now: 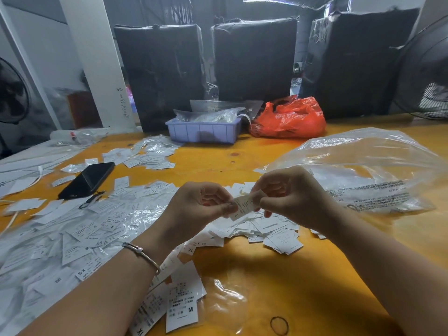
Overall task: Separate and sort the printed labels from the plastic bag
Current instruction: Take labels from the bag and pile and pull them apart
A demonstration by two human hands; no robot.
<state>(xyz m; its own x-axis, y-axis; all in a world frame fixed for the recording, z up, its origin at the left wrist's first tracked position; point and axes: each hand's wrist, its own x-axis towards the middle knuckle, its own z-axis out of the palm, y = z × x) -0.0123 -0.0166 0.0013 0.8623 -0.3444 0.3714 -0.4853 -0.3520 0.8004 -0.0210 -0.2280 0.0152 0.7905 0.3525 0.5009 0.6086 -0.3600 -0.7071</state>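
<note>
My left hand (pixel 196 204) and my right hand (pixel 293 197) both pinch one small white printed label (pixel 243 206) between them, held above the yellow table (pixel 278 282). Under my hands lies a heap of loose white labels (pixel 271 232). A larger spread of labels (pixel 80 231), marked S, XS, M, XL, covers the table to the left, mixed with clear film. A big clear plastic bag (pixel 363 170) with printed warning text lies to the right, with a few labels inside.
A black phone (pixel 88 179) lies at the left. A lilac tray (pixel 203 132) with bagged labels and a red plastic bag (pixel 291 118) stand at the back, before three black wrapped bundles (pixel 254 57). A rubber band (pixel 279 325) lies near the front edge. A fan (pixel 426 73) stands right.
</note>
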